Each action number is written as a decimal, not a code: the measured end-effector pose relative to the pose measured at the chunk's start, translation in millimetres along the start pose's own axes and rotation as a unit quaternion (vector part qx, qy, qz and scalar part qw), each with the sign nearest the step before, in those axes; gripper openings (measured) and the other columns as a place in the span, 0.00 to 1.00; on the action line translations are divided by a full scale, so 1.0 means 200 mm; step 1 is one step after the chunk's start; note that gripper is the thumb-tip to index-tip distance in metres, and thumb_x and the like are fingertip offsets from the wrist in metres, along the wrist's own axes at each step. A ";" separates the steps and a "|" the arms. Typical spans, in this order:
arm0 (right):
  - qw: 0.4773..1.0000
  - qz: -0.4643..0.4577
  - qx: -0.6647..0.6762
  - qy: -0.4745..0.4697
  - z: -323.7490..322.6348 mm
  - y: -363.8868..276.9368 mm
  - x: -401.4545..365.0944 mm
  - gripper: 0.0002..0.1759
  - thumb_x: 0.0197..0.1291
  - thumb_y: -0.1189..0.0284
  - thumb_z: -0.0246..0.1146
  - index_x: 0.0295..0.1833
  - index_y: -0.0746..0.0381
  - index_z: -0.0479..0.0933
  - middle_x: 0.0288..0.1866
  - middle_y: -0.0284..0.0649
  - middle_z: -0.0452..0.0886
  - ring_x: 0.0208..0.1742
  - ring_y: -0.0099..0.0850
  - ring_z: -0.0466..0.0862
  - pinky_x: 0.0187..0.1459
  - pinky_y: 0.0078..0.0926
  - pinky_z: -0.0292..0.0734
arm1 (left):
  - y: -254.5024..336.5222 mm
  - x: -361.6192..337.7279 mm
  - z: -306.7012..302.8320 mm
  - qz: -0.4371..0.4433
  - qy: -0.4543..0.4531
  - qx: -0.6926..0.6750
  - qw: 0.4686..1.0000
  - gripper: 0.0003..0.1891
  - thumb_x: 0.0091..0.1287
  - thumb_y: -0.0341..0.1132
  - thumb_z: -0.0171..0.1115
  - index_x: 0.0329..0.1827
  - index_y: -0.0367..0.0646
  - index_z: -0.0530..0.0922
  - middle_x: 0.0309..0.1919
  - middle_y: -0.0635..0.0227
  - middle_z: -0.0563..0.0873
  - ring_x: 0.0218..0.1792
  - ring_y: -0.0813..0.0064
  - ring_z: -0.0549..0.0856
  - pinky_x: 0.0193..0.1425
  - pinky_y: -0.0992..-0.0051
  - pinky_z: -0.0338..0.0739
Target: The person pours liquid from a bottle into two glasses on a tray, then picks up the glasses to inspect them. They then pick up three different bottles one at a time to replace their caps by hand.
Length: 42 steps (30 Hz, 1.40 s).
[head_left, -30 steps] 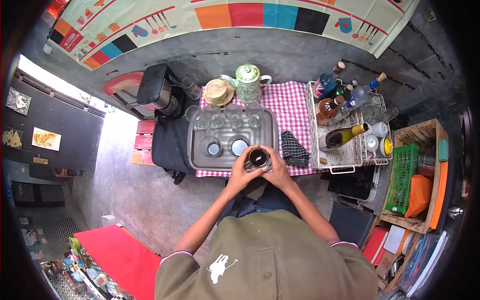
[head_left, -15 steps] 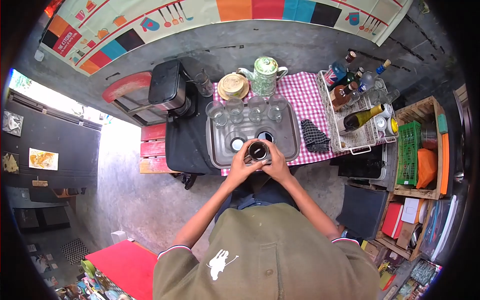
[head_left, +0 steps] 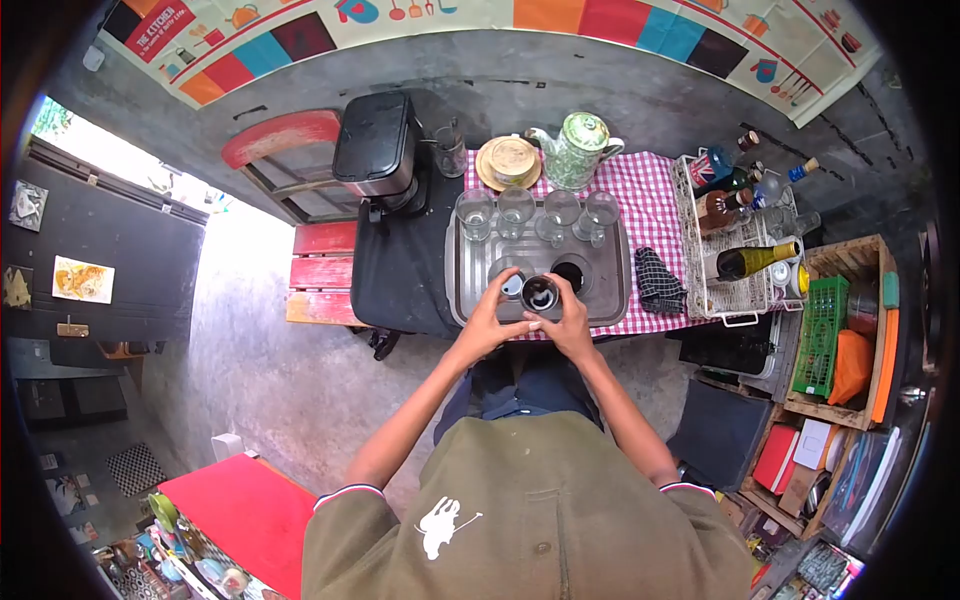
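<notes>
A clear glass cup [head_left: 541, 293] with dark liquid in it is between my two hands, over the tray's front edge. The fingers of my right hand [head_left: 568, 325] curl round its right side. My left hand [head_left: 488, 325] is curved at the left side, with its fingertips by the rim and its thumb below. Whether the cup rests on the tray is hard to tell. Close behind it stand a glass with dark liquid [head_left: 571, 272] and a glass with something pale at its bottom [head_left: 511, 284]. All sit at the brown tray [head_left: 465, 290].
Several upturned-looking clear glasses [head_left: 516, 208] line the tray's back. Behind are a green patterned teapot [head_left: 580, 150], a lidded cup on a saucer [head_left: 510, 160] and a black coffee machine [head_left: 377, 140]. To the right lie a dark checked cloth [head_left: 660, 280] and a wire bottle rack [head_left: 735, 300].
The view has swung, so the table appears farther right. My hands and the cup sit slightly farther left over the tray, and the left fingers are spread wider beside the cup.
</notes>
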State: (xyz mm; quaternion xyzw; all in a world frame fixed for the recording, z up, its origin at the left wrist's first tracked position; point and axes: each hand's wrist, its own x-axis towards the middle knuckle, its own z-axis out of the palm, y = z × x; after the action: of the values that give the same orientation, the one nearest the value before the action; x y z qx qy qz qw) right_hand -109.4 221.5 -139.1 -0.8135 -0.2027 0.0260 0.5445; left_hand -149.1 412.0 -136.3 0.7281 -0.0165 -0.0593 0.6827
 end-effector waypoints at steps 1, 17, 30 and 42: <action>1.000 0.003 -0.001 0.000 0.00 0.01 0.01 0.39 0.52 0.69 0.78 0.67 0.67 0.69 0.61 0.51 0.81 0.63 0.46 0.82 0.63 0.39 0.76 | -0.02 -0.01 -0.04 0.003 0.012 0.026 1.000 0.53 0.53 0.45 0.82 0.80 0.40 0.59 0.76 0.53 0.66 0.77 0.58 0.66 0.77 0.56 0.65; 0.999 0.026 -0.020 -0.002 0.06 0.16 0.07 0.39 0.53 0.68 0.78 0.68 0.66 0.69 0.61 0.51 0.80 0.64 0.47 0.81 0.65 0.40 0.75 | -0.46 0.22 -0.14 0.084 -0.003 0.352 0.932 0.64 0.44 0.47 0.83 0.80 0.30 0.51 0.77 0.41 0.61 0.79 0.41 0.58 0.81 0.54 0.56; 0.999 0.005 -0.052 0.013 0.03 0.18 0.07 0.40 0.53 0.68 0.78 0.70 0.64 0.68 0.60 0.50 0.81 0.63 0.43 0.83 0.63 0.37 0.76 | -0.54 0.29 -0.11 0.116 -0.001 0.298 0.947 0.59 0.43 0.42 0.85 0.76 0.30 0.56 0.67 0.41 0.70 0.69 0.44 0.73 0.72 0.57 0.71; 0.998 0.017 -0.064 0.011 -0.08 0.15 0.06 0.40 0.52 0.69 0.79 0.69 0.63 0.68 0.62 0.49 0.81 0.64 0.43 0.83 0.64 0.37 0.77 | -0.58 0.26 -0.10 0.110 0.015 0.237 0.965 0.55 0.43 0.35 0.83 0.74 0.31 0.58 0.62 0.45 0.73 0.65 0.47 0.76 0.71 0.59 0.73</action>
State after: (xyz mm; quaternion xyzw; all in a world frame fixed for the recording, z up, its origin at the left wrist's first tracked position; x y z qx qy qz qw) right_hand -85.2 203.4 -156.9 -0.8501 -0.1838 0.0132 0.4934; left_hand -101.9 434.0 -254.8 0.8636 -0.0999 0.0332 0.4930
